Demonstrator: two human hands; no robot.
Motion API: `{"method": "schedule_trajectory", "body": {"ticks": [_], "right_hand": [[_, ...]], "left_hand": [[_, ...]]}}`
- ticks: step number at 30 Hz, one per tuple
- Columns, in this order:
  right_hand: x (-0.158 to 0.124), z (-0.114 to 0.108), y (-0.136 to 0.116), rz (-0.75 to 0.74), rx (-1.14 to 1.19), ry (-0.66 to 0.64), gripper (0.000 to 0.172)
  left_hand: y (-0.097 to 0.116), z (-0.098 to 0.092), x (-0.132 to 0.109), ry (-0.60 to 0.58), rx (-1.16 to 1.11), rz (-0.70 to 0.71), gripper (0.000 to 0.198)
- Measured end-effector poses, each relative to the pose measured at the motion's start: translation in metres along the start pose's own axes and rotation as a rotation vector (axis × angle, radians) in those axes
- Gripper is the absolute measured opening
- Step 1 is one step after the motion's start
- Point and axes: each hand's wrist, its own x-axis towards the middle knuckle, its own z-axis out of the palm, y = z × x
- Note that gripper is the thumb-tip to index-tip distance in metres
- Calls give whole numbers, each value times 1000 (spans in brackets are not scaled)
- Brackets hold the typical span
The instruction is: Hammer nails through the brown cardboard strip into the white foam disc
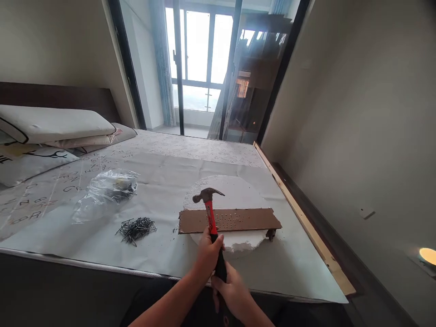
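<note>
A claw hammer (210, 215) with a dark metal head and a red and black handle is held upright in front of me. My left hand (208, 249) is closed around the handle just below its red part. Lower down, my right hand (231, 290) grips the black end of the same handle. Behind the hammer lies a brown board (254, 219) with several nails standing in its middle. The board rests across a round white slab (235, 188) with a rough, crumbly edge. A pile of loose nails (136, 229) lies to the left of the board.
A clear plastic bag (111, 188) with dark contents sits behind the nails. White sheeting (163, 168) covers the mattress, with pillows (57, 127) at the far left. A wooden rail (299, 209) runs along the right side, near the wall. Glass doors stand at the back.
</note>
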Motion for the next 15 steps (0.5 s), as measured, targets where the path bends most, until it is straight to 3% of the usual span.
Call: {"method": "schedule_trajectory", "body": {"ticks": [4, 6, 8, 11, 15], "right_hand": [[5, 2, -8, -80, -70, -139, 33], [3, -6, -1, -58, -83, -149, 32], [2, -15, 8, -48, -111, -134, 28], [4, -22, 20, -13, -134, -155, 26], [9, -24, 30, 27, -135, -188, 25]], "left_hand": [[10, -71, 32, 216, 369, 69, 25], [12, -109, 50, 349, 638, 53, 20], [6, -141, 66, 411, 831, -9, 19], [-18, -173, 81, 399, 1030, -165, 19], [-52, -187, 90, 256, 1169, -328, 18]]}}
